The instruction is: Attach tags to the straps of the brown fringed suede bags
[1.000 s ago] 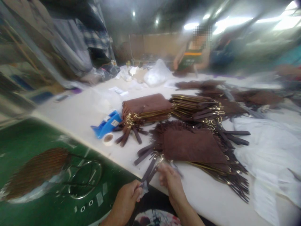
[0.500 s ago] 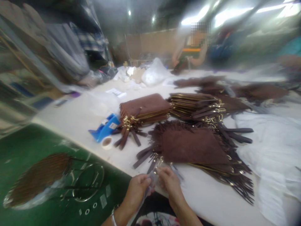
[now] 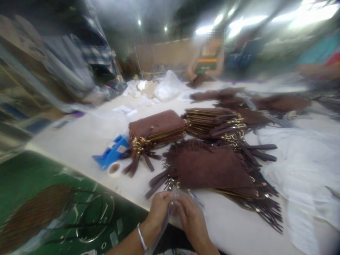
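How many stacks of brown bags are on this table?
3 that I can make out: the left stack, the right stack beside it, and the front stack, nearest the camera. Blurred brown items behind may hide more.

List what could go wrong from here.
The left hand and right hand pinch clear plastic close to metal clasps; it might snag or tear there. The fringed brown bags lie in an uneven stack, so a tug on their straps could shift it. The tape roll sits toward the table edge, so a knock might send it off.
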### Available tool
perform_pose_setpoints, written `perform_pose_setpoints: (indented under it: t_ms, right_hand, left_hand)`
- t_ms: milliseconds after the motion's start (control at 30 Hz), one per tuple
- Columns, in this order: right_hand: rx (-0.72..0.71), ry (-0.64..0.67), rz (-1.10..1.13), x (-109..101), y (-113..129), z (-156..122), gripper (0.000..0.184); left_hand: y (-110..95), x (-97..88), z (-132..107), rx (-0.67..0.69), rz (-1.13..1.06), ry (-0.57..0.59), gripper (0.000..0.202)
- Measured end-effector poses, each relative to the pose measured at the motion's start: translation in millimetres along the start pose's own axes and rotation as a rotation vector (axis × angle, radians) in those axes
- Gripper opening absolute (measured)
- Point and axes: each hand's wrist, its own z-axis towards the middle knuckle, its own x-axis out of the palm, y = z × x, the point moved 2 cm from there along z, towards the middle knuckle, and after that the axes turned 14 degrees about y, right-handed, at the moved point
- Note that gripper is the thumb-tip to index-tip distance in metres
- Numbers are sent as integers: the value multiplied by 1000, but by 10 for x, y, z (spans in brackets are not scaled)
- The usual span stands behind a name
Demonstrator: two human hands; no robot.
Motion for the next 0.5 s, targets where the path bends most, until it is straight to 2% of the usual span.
perform_pose_setpoints:
  t_ms: [133,300,433,500]
  right_hand:
    - [12,-53,-213,0,8,38,23]
    - [18,-66,-519,-88,101,141,18]
    - [56,-65,-646,-176,163,250,15]
    - [55,-64,-682,-200,177,293,16]
  left_hand:
    - [-2,16,64,11,-6,10,34]
    - [-83,3,10,41,-67,60,46]
    - [-38,4,-39,11,-193,168,46]
    - [-14,-15,-51,-6,-223,182,41]
